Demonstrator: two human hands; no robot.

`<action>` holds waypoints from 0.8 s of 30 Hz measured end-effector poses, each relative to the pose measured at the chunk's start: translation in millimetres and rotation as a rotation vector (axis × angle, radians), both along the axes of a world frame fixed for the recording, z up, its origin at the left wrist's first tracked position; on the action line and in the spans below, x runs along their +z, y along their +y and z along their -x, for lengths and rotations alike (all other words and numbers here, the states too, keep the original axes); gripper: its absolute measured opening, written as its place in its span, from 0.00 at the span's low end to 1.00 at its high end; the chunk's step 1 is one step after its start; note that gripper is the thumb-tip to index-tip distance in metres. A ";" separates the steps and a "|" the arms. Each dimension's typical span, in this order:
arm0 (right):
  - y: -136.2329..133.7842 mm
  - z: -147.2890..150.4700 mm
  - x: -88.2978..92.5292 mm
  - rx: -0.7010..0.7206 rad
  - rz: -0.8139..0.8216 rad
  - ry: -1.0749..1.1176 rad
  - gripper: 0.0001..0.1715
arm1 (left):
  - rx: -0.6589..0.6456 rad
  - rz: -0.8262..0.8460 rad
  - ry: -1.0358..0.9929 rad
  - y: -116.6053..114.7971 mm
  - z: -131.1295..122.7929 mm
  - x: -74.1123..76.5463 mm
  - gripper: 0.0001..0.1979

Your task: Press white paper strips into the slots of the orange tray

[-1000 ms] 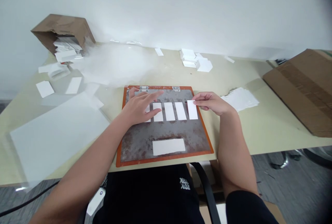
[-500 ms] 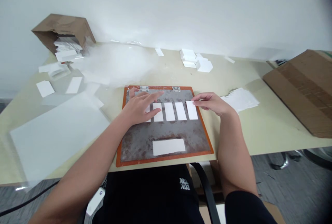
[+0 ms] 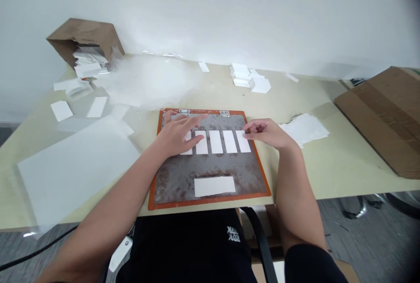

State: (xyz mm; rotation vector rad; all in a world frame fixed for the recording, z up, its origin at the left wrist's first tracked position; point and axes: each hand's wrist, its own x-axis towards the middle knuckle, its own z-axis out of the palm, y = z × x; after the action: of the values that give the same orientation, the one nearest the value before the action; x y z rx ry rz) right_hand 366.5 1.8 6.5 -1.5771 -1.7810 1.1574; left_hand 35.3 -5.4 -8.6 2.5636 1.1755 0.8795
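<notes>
Rightmost card (image 3: pixel 244 144) now in gray board (image 3: pixel 210 165)

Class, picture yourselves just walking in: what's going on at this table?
A person is working with both hands on an orange-edged board holding a row of white cards. The right hand has its fingertips at the rightmost card; whether it grips it is unclear. The left hand is spread over the row's left end, partly hiding cards there. A wider white card lies nearer the person.
</notes>
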 end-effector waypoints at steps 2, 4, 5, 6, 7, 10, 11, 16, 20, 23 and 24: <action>-9.3 10.9 4.8 -0.046 -0.180 -0.077 0.17 | 0.069 -0.007 -0.019 2.9 2.9 -0.7 0.22; -27.3 29.1 12.4 -0.066 -0.424 -0.222 0.17 | 0.143 -0.001 -0.042 7.3 7.0 -2.3 0.17; -39.1 40.2 16.2 -0.020 -0.501 -0.283 0.18 | 0.172 0.016 -0.063 9.9 9.3 -3.4 0.14; -52.2 52.0 19.5 0.069 -0.551 -0.322 0.18 | 0.194 0.038 -0.090 12.5 11.5 -4.6 0.12; -65.8 63.7 21.6 0.187 -0.593 -0.338 0.18 | 0.211 0.060 -0.121 15.2 13.6 -5.8 0.10; -102.1 92.9 18.6 0.489 -0.752 -0.379 0.19 | 0.242 0.101 -0.201 22.3 17.6 -9.1 0.09; -111.0 99.6 14.8 0.522 -0.796 -0.410 0.20 | 0.247 0.105 -0.223 24.1 18.3 -10.0 0.09; -131.8 110.6 -8.3 0.556 -0.955 -0.536 0.20 | 0.273 0.127 -0.337 28.0 19.4 -13.1 0.10; -136.0 109.4 -16.2 0.544 -1.027 -0.578 0.15 | 0.279 0.137 -0.353 26.9 19.4 -14.2 0.08; -137.1 110.1 -16.5 0.523 -1.069 -0.590 0.13 | 0.279 0.128 -0.333 26.5 19.2 -15.0 0.08; -137.1 110.6 -16.2 0.518 -1.086 -0.608 0.14 | 0.281 0.120 -0.324 26.7 19.3 -15.4 0.08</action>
State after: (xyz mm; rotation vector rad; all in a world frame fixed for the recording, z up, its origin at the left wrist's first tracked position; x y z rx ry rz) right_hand 255.9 -135.4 -9.7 -0.8152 -2.6059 -0.2811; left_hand 16.0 21.3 -24.1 2.0919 1.4509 1.1889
